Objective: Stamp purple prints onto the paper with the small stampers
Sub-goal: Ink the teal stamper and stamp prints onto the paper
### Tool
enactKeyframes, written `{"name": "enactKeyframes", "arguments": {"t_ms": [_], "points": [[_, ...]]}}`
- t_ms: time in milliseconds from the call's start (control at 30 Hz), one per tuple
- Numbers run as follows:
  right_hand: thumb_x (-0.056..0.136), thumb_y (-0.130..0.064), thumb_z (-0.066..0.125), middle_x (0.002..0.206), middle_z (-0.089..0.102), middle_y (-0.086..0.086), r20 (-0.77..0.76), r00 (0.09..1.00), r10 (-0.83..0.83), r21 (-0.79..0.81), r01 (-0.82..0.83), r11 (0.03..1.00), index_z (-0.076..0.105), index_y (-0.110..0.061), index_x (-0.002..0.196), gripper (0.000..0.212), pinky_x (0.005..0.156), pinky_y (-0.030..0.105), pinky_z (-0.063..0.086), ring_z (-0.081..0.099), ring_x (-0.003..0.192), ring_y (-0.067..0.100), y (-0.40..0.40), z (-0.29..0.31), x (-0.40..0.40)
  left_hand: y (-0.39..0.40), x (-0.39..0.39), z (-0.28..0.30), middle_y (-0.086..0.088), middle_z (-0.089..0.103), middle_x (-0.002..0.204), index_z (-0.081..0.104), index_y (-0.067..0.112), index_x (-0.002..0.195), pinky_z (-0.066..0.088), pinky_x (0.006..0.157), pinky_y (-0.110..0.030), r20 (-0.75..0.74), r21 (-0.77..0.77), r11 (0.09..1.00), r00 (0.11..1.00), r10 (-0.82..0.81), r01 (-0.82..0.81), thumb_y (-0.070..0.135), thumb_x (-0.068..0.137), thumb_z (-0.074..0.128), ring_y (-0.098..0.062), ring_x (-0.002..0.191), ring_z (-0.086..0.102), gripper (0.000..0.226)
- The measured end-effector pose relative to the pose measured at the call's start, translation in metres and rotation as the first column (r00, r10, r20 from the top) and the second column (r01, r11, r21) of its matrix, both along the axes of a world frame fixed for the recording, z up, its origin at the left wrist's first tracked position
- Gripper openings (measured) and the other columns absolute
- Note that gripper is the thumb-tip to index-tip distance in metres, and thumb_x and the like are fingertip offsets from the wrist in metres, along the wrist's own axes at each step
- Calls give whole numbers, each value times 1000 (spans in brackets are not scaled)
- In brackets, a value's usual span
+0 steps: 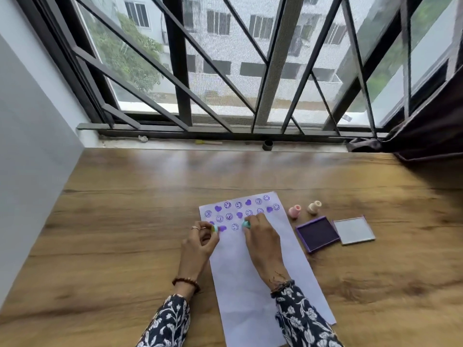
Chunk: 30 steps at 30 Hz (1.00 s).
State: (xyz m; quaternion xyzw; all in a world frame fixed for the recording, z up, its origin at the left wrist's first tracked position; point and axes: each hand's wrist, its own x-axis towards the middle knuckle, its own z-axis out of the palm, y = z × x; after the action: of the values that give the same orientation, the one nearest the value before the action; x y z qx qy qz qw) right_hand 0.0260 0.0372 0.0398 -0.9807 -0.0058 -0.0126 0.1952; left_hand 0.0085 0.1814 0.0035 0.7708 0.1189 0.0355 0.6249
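A white sheet of paper (253, 276) lies on the wooden table, its far part covered with several purple hearts and smiley prints. My left hand (200, 240) grips a small light stamper (214, 229) at the paper's left edge, beside a purple heart print. My right hand (260, 234) pinches a small teal stamper (246, 224) down against the paper in the third row of prints. To the right of the paper sits the open purple ink pad (317, 234), with its lid (353, 230) beside it.
Two spare stampers, one pink (294, 211) and one cream (314, 207), lie on the table (125, 221) beyond the ink pad. A barred window and its sill (225, 145) run along the table's far edge. A wall (32, 146) stands at the left, a dark curtain (431, 131) at the right.
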Motion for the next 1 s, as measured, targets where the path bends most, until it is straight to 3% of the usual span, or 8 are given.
{"name": "enactKeyframes", "arguments": {"t_ms": [233,433,533,633,733,833,900,1000], "points": [[89,-1,46,108,59,13,-129,989,73,-94,-86,992,58,-5,102,19,75,35,45,59,96,31,-2,10,19,2,0,-4,3,70,82,51,28,80,49,67,-4,12,22,1000,1000,-16,16,5,77,66,11,73,64,28],[81,6,43,99,61,24,-248,959,140,-159,-182,970,58,2,85,16,67,34,40,58,93,36,2,22,40,2,0,-3,4,70,82,51,29,79,50,68,-6,7,-2,1000,1000,-15,15,6,77,67,12,73,64,28],[77,3,52,88,58,25,-311,941,135,-61,-162,985,56,-1,73,7,64,31,35,56,87,34,-3,24,47,6,2,0,-9,72,87,53,26,78,53,78,-22,-49,-70,997,998,-36,32,6,78,66,-7,82,68,23],[72,-8,70,92,68,17,-303,952,47,242,30,970,70,-1,87,16,76,33,47,60,88,28,-21,23,43,12,6,7,-19,67,97,57,21,78,49,87,-39,-121,-217,973,988,-101,73,1,80,63,-25,90,64,21],[76,-6,71,79,66,8,-317,941,-121,674,313,669,71,-6,83,7,67,29,57,62,72,17,-34,27,18,12,3,12,-4,64,86,61,22,77,51,69,-19,-125,-240,969,989,-84,52,1,80,63,-2,69,61,20],[81,-3,67,73,70,-3,-370,927,-58,845,362,393,70,-13,84,10,61,15,57,65,64,1,-40,28,-12,-3,-3,17,-4,61,71,61,13,75,51,51,-12,-190,-419,908,978,-85,-3,-5,82,55,1,52,60,21],[82,-1,66,77,72,-4,-367,930,-6,876,348,333,68,-16,88,17,65,15,57,67,69,2,-41,30,-30,-18,-8,24,-5,63,58,60,8,72,52,47,-14,-246,-568,822,960,-136,-29,-7,84,49,-4,45,61,22],[79,5,65,80,72,-1,-323,946,1,886,302,352,70,-18,85,24,65,13,55,66,69,1,-44,34,-45,-36,-13,34,-2,63,43,59,5,70,53,46,-15,-278,-670,742,937,-209,-34,-6,86,46,-8,41,61,24]]}}
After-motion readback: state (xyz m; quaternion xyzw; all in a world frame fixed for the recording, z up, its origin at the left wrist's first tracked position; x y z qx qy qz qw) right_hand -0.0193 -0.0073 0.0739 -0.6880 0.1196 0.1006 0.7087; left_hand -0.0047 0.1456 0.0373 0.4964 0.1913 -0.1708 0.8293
